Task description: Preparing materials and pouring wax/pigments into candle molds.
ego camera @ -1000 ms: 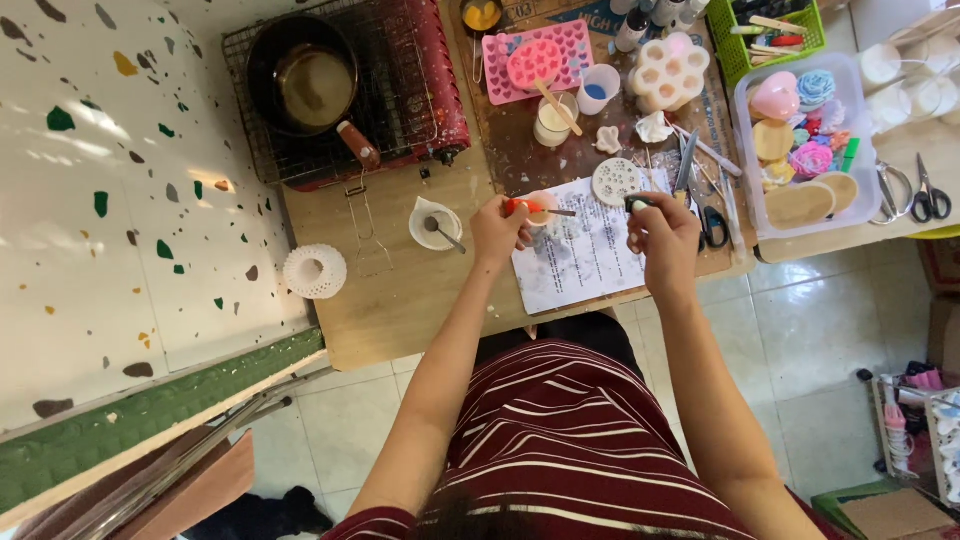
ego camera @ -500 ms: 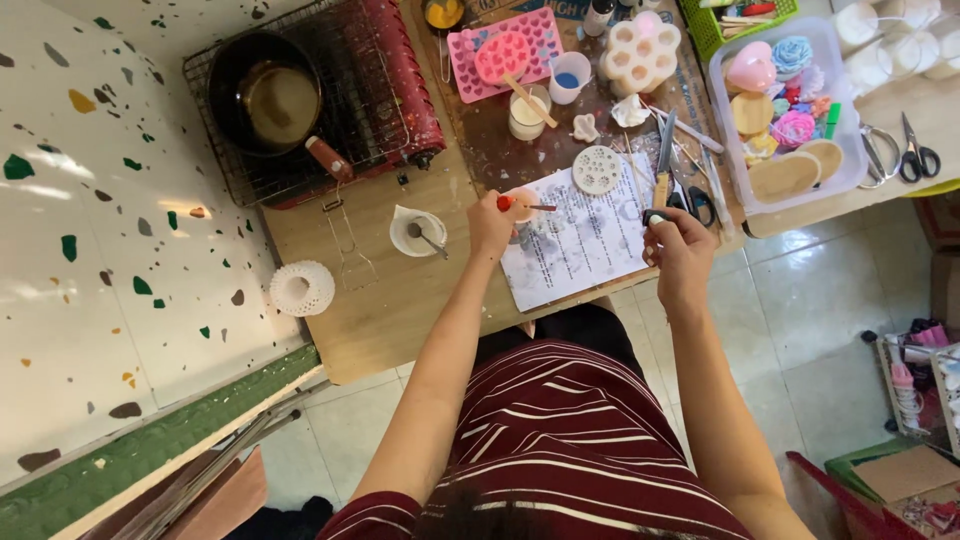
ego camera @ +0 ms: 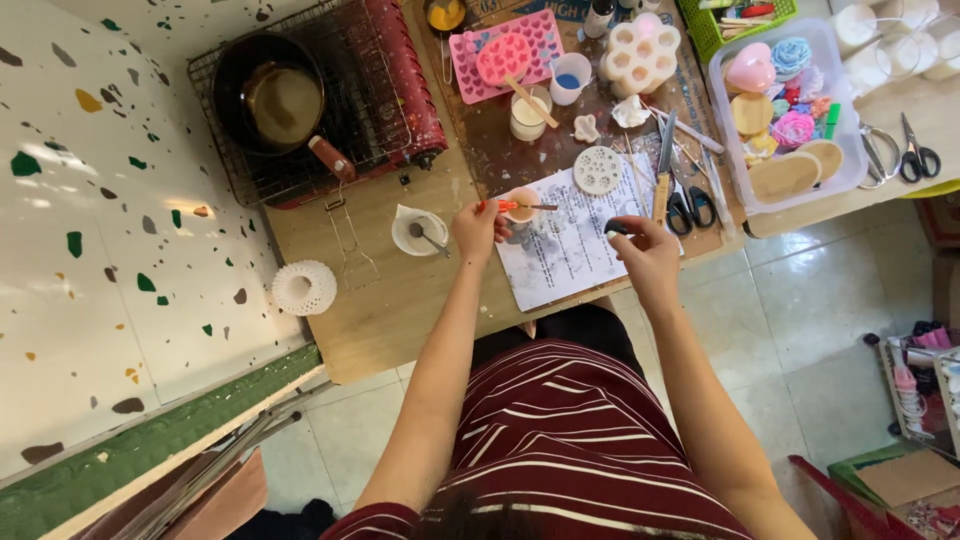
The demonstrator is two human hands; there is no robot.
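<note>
Left hand [ego camera: 473, 228] grasping a red-handled tool [ego camera: 515, 206] above a small cup [ego camera: 520, 204] beside the printed sheet [ego camera: 570, 240]; right hand [ego camera: 645, 250] pinching a small dark object [ego camera: 616, 227] over that sheet.

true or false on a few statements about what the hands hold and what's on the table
1. The left hand holds a red-handled tool. True.
2. The right hand rests flat on the scissors. False: it pinches a small dark object above the printed sheet.
3. The pan sits on a wire rack. True.
4. The pink mould lies on the floor. False: it is on the table.
5. A spoon lies in the small white dish. True.
</note>
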